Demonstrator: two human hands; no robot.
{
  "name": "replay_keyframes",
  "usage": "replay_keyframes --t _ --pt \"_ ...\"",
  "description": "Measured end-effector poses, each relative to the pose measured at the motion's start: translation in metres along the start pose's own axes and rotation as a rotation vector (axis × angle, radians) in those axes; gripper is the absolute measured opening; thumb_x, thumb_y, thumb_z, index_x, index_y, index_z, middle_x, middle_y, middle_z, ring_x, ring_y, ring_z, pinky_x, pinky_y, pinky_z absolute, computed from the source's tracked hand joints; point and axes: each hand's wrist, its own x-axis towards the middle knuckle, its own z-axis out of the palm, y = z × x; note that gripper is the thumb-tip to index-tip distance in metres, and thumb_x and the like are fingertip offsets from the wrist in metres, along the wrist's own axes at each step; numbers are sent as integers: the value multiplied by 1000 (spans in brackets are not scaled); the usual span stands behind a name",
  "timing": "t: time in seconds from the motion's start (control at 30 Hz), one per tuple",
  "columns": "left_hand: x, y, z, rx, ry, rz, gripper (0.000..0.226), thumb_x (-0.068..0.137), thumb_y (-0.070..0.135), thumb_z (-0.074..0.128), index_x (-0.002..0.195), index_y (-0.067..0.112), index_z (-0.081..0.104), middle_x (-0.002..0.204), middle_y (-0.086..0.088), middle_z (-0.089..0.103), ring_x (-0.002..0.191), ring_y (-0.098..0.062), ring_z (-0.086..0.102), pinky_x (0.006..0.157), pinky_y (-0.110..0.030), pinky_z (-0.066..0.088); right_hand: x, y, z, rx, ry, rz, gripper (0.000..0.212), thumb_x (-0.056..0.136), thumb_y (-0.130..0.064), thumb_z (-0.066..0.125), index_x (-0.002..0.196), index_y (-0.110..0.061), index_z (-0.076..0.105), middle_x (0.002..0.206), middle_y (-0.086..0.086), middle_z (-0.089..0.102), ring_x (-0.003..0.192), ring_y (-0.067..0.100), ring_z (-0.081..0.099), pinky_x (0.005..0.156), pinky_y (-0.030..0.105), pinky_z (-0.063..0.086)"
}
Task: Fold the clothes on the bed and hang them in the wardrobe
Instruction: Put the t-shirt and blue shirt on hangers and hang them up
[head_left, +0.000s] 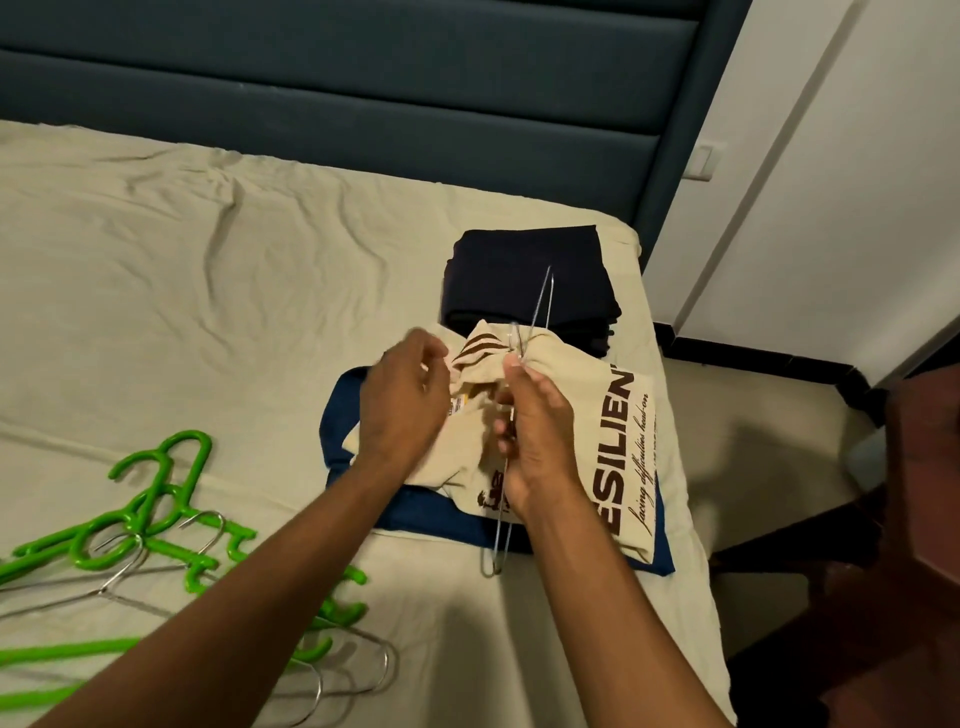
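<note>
The right hand (535, 441) covers the middle of the wire hanger (496, 551), and the cream shirt (623, 441) hides more of its frame. The shirt's large print starts under that wrist, so the word reads only in part; the script line beside it is too small to read. The green hangers (156, 499) run off the left edge. The blue garment (431, 514) lies mostly hidden beneath the shirt.

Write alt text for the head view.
Both hands work a wire hanger into a cream printed shirt on a bed: left hand bunching cloth, right hand pinching wire. Green hangers lie left.
</note>
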Motion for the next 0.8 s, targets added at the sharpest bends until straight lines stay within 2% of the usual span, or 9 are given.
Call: replay_keyframes --t 0.13,0.23,0.3,0.4,0.47,0.57,0.63,0.73,0.8 --pt "-18 -27 28 399 -173 153 56 87 49 63 133 21 47 130 -4 53 117 -25 50 90 -45 45 0 0 -11 100 76 -102 30 94 -39 64 112 -15 64 67 -5 53 44 4 37 34 16 26" --pt "-7 -19 52 573 -155 133 79 81 67 61 141 20 38 136 -7 47 122 -29 47 92 -49 43 1 5 -20 119 106 -143 29 94 -45 60 108 -20 64 65 -5 51 43 5 37 36 17 24" --pt "6 -11 63 588 -149 79 71 84 59 63 138 19 40 130 -8 51 117 -30 51 89 -48 45 0 7 -24 113 137 -168 31 95 -49 56 107 -21 65 64 -3 50 43 7 36 37 17 23" --pt "29 -7 68 509 -86 39 28 95 26 57 119 13 51 110 -11 61 96 -34 61 73 -43 45 -1 5 -34 115 222 -165 35 99 -49 49 109 -20 66 64 -2 49 43 7 34 37 16 22" --pt "47 -9 62 469 2 29 14 100 19 49 111 10 52 100 -13 64 88 -38 62 68 -41 40 -1 3 -41 127 274 -153 38 101 -48 46 110 -17 66 63 -2 49 42 8 34 38 16 22" --pt "74 -20 49 510 86 23 13 103 18 44 109 8 50 97 -17 65 89 -41 60 66 -40 33 1 2 -55 164 332 -132 42 102 -49 43 108 -16 68 62 -1 49 39 8 35 37 16 22" --pt "90 -34 38 563 115 29 23 105 29 40 108 8 49 97 -20 65 90 -43 59 67 -40 32 2 3 -61 190 365 -115 42 102 -48 42 107 -15 68 61 -1 49 38 8 35 37 15 21" --pt "103 -56 26 641 92 18 39 103 47 40 107 9 50 99 -20 65 89 -44 60 68 -41 35 1 2 -69 209 394 -83 40 103 -48 41 102 -18 67 59 -3 48 38 8 35 37 15 20" --pt "103 -61 22 629 64 -19 39 100 46 48 112 9 51 105 -19 62 94 -44 59 71 -43 41 -1 0 -71 206 401 -64 37 102 -47 42 98 -19 66 58 -4 47 38 7 35 38 15 20"
